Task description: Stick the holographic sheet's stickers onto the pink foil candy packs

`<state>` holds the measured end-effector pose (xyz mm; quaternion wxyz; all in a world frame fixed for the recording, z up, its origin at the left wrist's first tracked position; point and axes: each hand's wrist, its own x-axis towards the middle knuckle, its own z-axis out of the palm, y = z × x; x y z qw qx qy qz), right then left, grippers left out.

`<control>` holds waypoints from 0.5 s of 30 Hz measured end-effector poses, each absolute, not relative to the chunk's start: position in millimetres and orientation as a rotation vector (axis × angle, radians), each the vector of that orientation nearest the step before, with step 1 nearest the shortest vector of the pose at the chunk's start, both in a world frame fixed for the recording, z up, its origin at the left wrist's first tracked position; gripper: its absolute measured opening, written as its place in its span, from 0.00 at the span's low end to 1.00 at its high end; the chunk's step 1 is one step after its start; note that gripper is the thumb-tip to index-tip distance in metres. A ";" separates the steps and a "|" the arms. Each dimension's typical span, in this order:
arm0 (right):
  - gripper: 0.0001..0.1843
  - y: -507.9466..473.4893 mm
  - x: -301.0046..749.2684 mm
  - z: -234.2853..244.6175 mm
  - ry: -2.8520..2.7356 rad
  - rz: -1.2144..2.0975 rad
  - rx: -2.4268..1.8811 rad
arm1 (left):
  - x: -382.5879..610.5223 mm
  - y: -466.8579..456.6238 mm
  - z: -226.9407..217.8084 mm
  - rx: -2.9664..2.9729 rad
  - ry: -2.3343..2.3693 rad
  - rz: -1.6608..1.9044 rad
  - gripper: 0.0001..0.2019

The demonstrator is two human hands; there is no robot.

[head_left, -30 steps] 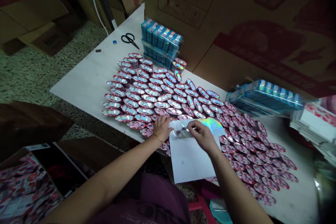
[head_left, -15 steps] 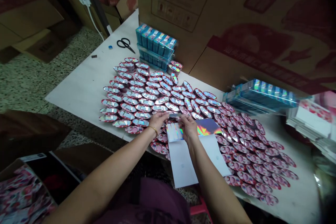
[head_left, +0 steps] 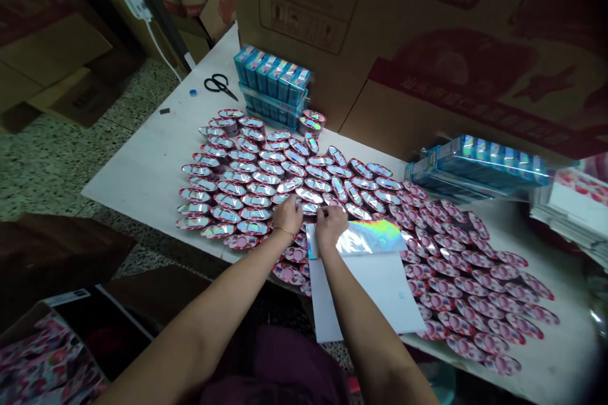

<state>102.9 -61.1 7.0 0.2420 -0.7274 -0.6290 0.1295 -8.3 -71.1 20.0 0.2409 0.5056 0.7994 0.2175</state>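
Both hands are at the middle of the table, over tightly packed oval boxes with red rims. My left hand (head_left: pixel 288 214) has its fingers curled at the left end of a small silver sticker (head_left: pixel 311 208). At the sticker's right end is my right hand (head_left: pixel 331 228), its fingers also bent inward. The sticker lies low against an oval box top, and the fingertips are partly hidden. Under my right wrist is a shiny holographic sticker sheet (head_left: pixel 373 237) on white backing paper (head_left: pixel 380 291). Oval boxes on the left (head_left: pixel 230 200) have silver tops; those on the right (head_left: pixel 468 310) show pink ovals.
Black scissors (head_left: pixel 220 85) and a blue cap (head_left: pixel 192 93) lie at the far left. Wrapped blue packs (head_left: pixel 273 85) stand against a large carton (head_left: pixel 323 69), with more blue packs (head_left: pixel 479 161) at right. Stacked white cards (head_left: pixel 572 202) sit at the right edge. An open box (head_left: pixel 52 354) is lower left.
My hands have lowered the silver sticker from just above the boxes down onto an oval top, fingers now more curled. The view has shifted slightly, and the sheet's holographic flap catches light differently.
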 end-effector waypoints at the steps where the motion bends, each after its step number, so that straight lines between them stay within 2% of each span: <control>1: 0.09 -60.1 102.7 6.9 -1.728 0.355 -2.001 | -6.9 -70.8 20.4 1.403 2.191 0.566 0.13; 6: 0.08 -53.9 106.8 11.8 -1.700 0.417 -2.017 | -10.9 -71.7 24.0 1.406 2.232 0.574 0.15; 10: 0.12 -50.1 135.4 25.2 -1.908 0.475 -1.711 | -15.2 -84.9 33.0 1.606 2.156 0.719 0.11; 15: 0.12 -54.9 180.5 41.1 -2.417 0.419 -1.369 | 5.7 -105.3 42.6 1.901 1.780 0.422 0.12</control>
